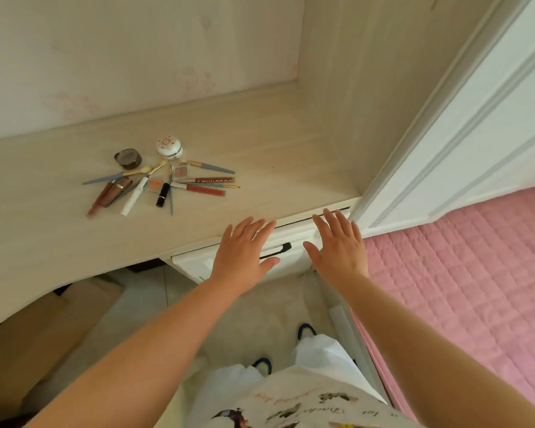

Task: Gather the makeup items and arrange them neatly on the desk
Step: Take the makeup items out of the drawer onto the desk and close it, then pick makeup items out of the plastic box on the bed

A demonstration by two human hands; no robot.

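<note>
Both hands, the left hand (243,250) and right hand (340,245), hovered flat and empty over the drawer (291,245) at the counter (275,143) edge, well apart from the scattered makeup items (161,180), so gathering seemingly had not begun and called for reaching left.

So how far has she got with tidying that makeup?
Gathered, it seems: the makeup lies in one loose heap on the desk, brushes, tubes and pots crossing each other at all angles. Nothing is in hand: the left hand and right hand are open and flat in front of the drawer, away from the heap. The neat arranging is still left.
</note>
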